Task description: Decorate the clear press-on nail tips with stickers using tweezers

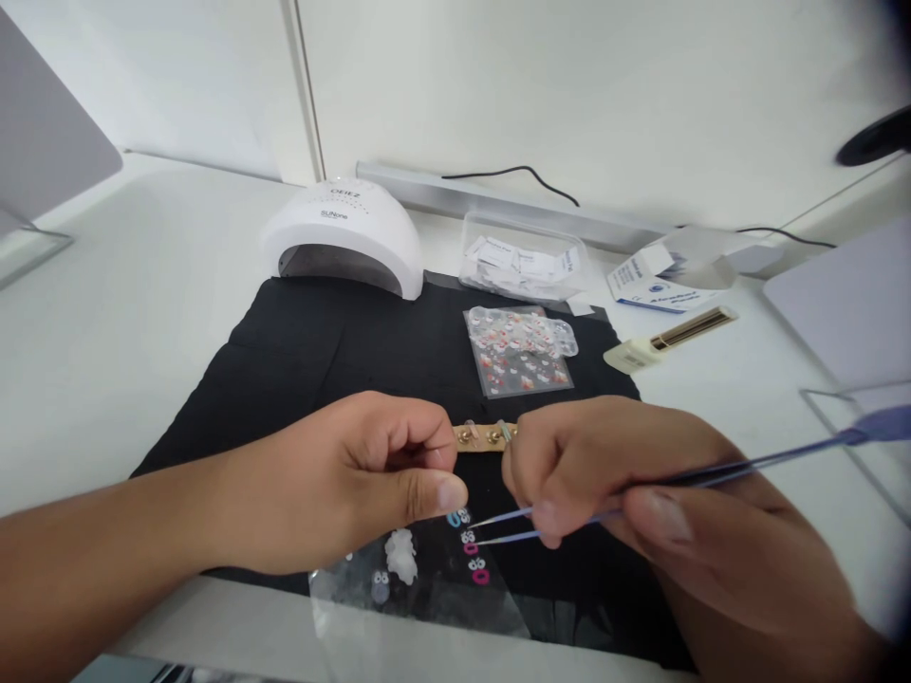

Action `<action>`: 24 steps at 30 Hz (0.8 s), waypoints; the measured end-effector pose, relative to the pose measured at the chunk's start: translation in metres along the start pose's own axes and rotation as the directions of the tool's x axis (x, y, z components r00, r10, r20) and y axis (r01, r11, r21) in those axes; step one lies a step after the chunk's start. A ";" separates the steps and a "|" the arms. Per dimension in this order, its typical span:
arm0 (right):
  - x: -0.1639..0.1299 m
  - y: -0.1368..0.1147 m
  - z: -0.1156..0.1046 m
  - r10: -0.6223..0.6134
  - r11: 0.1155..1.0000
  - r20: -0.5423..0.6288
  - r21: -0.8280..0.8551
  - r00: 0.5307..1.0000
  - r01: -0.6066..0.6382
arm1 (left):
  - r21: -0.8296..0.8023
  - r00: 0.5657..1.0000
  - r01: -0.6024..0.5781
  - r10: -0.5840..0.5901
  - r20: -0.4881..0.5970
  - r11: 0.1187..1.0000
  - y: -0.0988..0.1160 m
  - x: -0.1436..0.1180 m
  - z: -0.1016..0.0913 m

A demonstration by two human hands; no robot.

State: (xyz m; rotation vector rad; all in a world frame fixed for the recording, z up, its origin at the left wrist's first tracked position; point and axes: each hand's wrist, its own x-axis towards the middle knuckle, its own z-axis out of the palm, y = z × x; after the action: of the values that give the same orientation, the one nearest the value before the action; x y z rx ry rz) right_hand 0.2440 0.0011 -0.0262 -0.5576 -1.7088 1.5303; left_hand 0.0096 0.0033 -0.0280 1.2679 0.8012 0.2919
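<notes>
Left hand [366,460] curled inward, cannot tell whether its grip holds anything, right hand [594,451] closed around purple tweezers [783,457]

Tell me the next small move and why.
Probably lift the tweezers clear of the upper pink googly-eyed decal: their spread tips appear beside it and could nudge it while the left hand and right hand are at the nail-tip stand's ends.

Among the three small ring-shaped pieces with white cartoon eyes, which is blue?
The top ring, nearest the left hand; the middle ring and bottom ring are magenta.
</notes>
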 end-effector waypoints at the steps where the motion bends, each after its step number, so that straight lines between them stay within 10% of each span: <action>1: 0.000 -0.002 -0.001 -0.012 1.000 -0.006 -0.006 1.000 0.012 | -0.006 1.000 -0.005 0.005 0.003 1.000 0.000 0.000 0.000; 24: -0.004 -0.003 0.004 -0.101 0.966 -0.030 -0.241 0.994 0.091 | 0.025 0.998 -0.057 0.056 0.019 0.998 -0.005 0.000 -0.002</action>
State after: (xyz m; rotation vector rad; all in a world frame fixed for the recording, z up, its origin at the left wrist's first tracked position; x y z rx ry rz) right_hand 0.2434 -0.0053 -0.0246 -0.6149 -1.8736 1.2441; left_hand 0.0072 0.0034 -0.0328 1.3171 0.7562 0.3155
